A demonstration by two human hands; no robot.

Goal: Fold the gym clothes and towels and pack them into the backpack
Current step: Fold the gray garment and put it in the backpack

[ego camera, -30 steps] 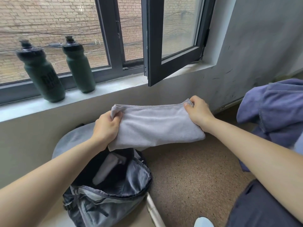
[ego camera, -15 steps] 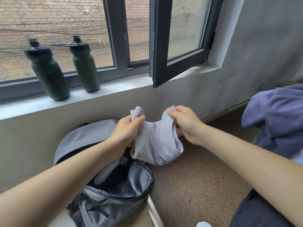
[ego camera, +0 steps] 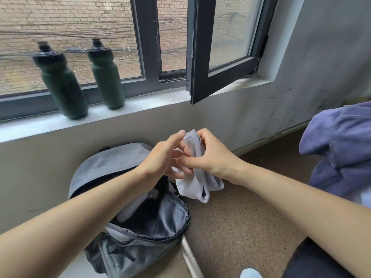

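Towel [ego camera: 197, 187], soft, light and floppy, hangs folded below the right hand [ego camera: 212, 159], whose grip pinches its gathered top edges, probably the surest hold. Left hand [ego camera: 158, 159] presses flat-fingered alongside; the open backpack [ego camera: 112, 163] lies beneath the grip.

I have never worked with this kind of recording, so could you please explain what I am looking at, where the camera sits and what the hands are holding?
There is no machine here: these are a person's two bare hands. Every picture comes from one wide-angle camera worn on the person's head, looking forward and down. The right hand curls its fingers round a pale grey towel, which hangs doubled over. The left hand lies against it with fairly straight fingers. Below them an open grey backpack sits against the wall, with something pale inside that I cannot identify. Two dark green bottles stand on the windowsill, and a blue garment lies at the right edge.
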